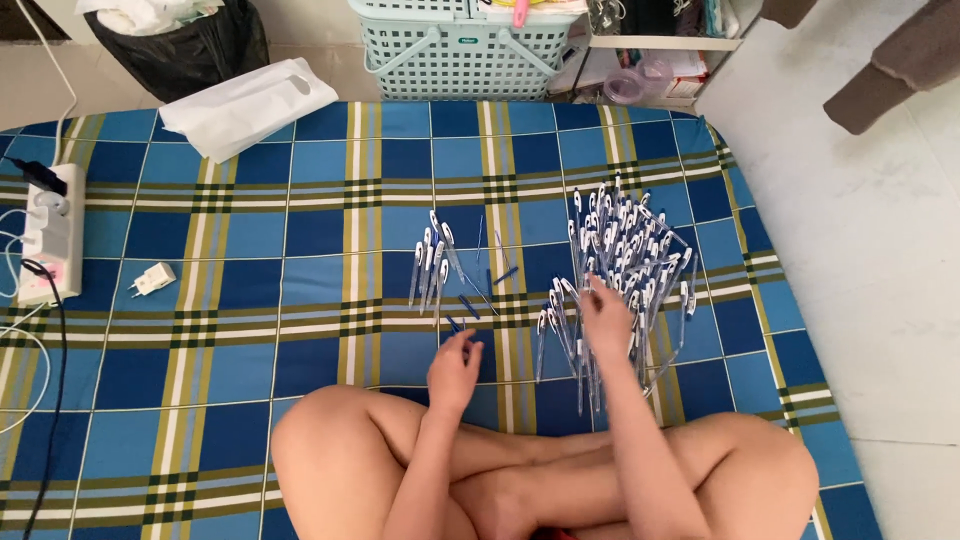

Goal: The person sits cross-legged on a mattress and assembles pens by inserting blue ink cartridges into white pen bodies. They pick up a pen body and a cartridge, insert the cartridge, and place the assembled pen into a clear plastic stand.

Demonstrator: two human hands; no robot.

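Item: ballpoint pens, clear barrels with blue caps and clips, in two lots on a blue, yellow and white plaid mat point(250, 300) on the floor.

Large lot: a loose pile of pens point(625, 260) lying ahead and to the person's right, barrels criss-crossing and overlapping. The right hand point(606, 322) is resting on the near edge of this pile, fingers bent down among the barrels; whether they are pinching one pen or merely touching cannot be told from this view.

Small lot: a short row of pens point(432, 262) lying side by side, ahead and slightly left, with a few loose blue parts point(480, 300), probably caps or refills, scattered just beside it. The left hand point(454, 370) is hovering near these parts, fingers curled and partly together, seemingly holding a small blue piece.

Handling, as judged: each pen is light, stiff and smooth, likely rolling on the mat and slipping against its neighbours. The clear plastic may crack if bent. Best grip is a thumb-and-finger pinch at mid-barrel, lifting one free of the tangle; clips may be snagging on adjacent pens.

Surroundings: white power strip point(50, 235), white plug adapter point(152, 278), white plastic bag point(250, 105), pale green basket point(465, 50).
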